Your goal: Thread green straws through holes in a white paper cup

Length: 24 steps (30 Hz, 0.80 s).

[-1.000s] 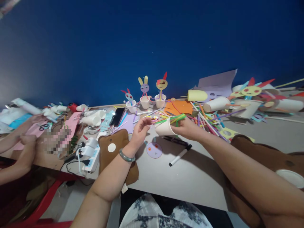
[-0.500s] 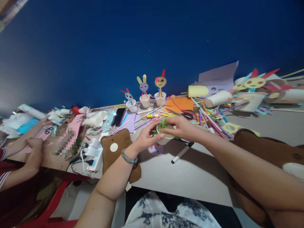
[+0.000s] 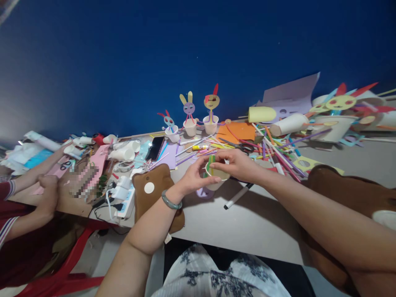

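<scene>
Just above the table's near part, my left hand (image 3: 198,176) is wrapped round the side of a white paper cup (image 3: 218,182), its thumb along the front. My right hand (image 3: 230,163) reaches over the cup from the right, fingers pinched on a green strip (image 3: 211,161) that stands up inside the cup. The lower end of the strip is hidden in the cup. Beneath the cup a purple paper face (image 3: 204,193) lies partly covered. A white marker with a black tip (image 3: 238,196) rests on the table to the right.
Three cups with paper figures (image 3: 189,128) stand by the blue wall. Scissors (image 3: 246,147) and coloured sticks (image 3: 281,159) lie behind my hands. Brown cushions (image 3: 151,202) flank them. A power strip (image 3: 126,204) sits at left, beyond it another person's hands (image 3: 49,187).
The camera view has shifted slightly. The green strip now stands more upright in the cup between my right fingers. My left hand still holds the cup.
</scene>
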Tool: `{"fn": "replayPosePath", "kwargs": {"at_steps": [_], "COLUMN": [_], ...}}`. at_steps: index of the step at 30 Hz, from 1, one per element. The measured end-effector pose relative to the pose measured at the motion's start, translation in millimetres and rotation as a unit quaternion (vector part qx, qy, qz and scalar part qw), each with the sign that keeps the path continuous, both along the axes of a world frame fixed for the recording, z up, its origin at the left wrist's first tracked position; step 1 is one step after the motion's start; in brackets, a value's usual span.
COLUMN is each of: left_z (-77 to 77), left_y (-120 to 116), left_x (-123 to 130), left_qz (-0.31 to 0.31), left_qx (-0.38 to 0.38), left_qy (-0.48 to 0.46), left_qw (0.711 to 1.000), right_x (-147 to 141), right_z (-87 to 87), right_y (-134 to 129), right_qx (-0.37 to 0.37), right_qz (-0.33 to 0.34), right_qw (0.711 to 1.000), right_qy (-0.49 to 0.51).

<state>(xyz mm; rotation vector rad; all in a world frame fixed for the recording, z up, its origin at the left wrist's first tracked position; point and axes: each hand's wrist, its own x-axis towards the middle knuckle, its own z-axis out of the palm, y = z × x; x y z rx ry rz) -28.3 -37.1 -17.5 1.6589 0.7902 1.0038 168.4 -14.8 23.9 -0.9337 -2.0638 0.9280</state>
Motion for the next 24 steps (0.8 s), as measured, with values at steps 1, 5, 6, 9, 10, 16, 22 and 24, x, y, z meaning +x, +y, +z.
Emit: {"fn": "replayPosePath", "kwargs": {"at_steps": [1,5,6,9,10,16,22,24], "left_z": [0.8,2.0,2.2,2.8,2.7,-0.9,5.9,8.2], "left_y": [-0.4,-1.6,-1.8,-2.2,-2.3,-1.4,-1.4,-3.2], "left_x": [1.1,2.8,2.4,-0.4,-1.3,-1.9,-0.9,-0.3], "left_qz": [-0.014,-0.023,-0.018,-0.015,-0.016,-0.017,0.018,0.025], "left_qx": [0.005,0.001,-0.005,-0.039,-0.053,-0.104,-0.008,0.002], "left_qy": [0.007,0.008,0.001,-0.019,-0.028,-0.072,-0.017,-0.008], "left_qw": [1.000,1.000,1.000,0.999,0.998,0.992,1.000,1.000], "right_x": [-0.9,-0.7,-0.1,2.0,2.6,5.6,5.1,4.2], "right_z": [0.1,0.4,0.7,1.9,2.5,6.2,9.1,10.4], "right_y": [-0.8,-2.0,-2.0,-1.8,-1.8,1.2,2.4,1.1], "right_qx": [-0.003,-0.017,-0.027,-0.063,-0.075,-0.113,-0.068,-0.093], "right_qz": [0.014,0.049,0.053,0.063,0.063,0.074,0.026,0.016], "right_qw": [1.000,0.999,0.998,0.996,0.995,0.988,0.996,0.993], "right_qy": [-0.002,-0.008,-0.005,0.024,0.037,0.074,0.060,0.071]}}
